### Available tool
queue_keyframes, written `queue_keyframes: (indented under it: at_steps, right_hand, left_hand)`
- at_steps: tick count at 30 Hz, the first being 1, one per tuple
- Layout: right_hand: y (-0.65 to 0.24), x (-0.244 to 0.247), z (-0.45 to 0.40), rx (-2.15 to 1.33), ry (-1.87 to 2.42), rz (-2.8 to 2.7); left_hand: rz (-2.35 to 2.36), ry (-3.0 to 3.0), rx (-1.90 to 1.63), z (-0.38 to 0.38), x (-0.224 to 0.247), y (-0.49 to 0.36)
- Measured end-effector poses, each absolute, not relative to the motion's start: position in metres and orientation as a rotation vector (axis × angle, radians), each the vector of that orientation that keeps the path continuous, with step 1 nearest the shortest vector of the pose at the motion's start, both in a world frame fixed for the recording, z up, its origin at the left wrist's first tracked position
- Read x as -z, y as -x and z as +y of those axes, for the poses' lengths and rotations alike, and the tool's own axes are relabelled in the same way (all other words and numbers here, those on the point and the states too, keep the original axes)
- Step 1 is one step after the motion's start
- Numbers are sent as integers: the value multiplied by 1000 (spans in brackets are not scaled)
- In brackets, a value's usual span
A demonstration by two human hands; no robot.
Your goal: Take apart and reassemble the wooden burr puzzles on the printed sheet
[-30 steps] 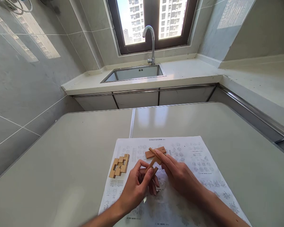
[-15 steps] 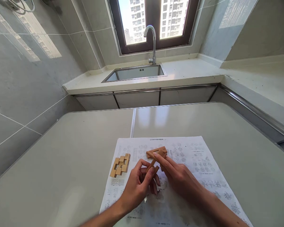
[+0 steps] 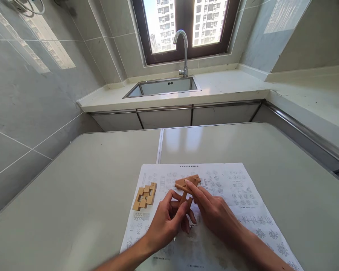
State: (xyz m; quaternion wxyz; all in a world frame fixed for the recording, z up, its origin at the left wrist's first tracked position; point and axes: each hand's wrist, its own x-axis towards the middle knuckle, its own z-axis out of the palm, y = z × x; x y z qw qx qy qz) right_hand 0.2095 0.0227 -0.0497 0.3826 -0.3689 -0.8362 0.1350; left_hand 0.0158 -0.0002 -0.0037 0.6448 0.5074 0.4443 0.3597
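My left hand (image 3: 164, 224) is closed around notched wooden puzzle pieces (image 3: 189, 202) with its thumb and fingers. Right beside it, my right hand (image 3: 214, 210) pinches a slim wooden puzzle stick (image 3: 180, 187), its index finger lying along the top. The stick sits across the upper end of the pieces in my left hand; whether they are joined cannot be made out. Just beyond the fingertips, more wooden pieces (image 3: 196, 178) lie on the printed sheet (image 3: 228, 241), partly covered by my right hand. Left of my hands rests an interlocked group of wooden pieces (image 3: 151, 190).
The sheet, full of small printed diagrams, lies on a pale table (image 3: 73, 195) with a seam (image 3: 159, 146). Past the table's far edge stand a counter (image 3: 226, 81), a sink (image 3: 169, 87) and a tap (image 3: 185, 49) below a window.
The pieces in my left hand have tilted more upright, and the stick in my right hand has turned flatter across them. The whole view has shifted slightly.
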Motion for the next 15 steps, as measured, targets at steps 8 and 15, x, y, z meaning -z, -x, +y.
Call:
queue_keyframes:
  at_steps: [8,15]
  right_hand:
    - [-206,53,20,-389,963,-2068]
    - [-205,53,19,-422,970,-2039]
  left_hand:
    - [1002,-1162,-826,-1,3,-17]
    - [1022,-1216,-810,-2,5,-16]
